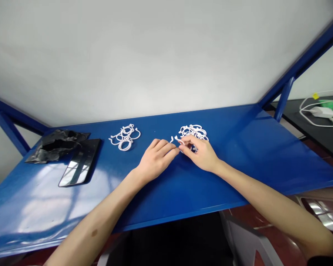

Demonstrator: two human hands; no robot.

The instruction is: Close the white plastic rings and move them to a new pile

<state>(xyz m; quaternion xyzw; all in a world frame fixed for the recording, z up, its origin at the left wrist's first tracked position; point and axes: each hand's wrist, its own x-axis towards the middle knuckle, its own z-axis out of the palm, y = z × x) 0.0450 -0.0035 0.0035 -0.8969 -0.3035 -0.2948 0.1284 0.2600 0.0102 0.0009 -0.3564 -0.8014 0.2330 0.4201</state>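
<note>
While pinching a white ring [180,140] between right-hand [199,152] thumb and fingertips, right at the near-left edge of the pile [197,131], also got the left hand [156,158] just left of that pile, with fingers bunched close. Can't tell if gripping the same ring or another. Could ping loose if squeezed off-centre tbh, or snag on the pile if dragged sideways. Also spotted left of the pile: a smaller cluster [124,140], then a phone [81,162].
</note>
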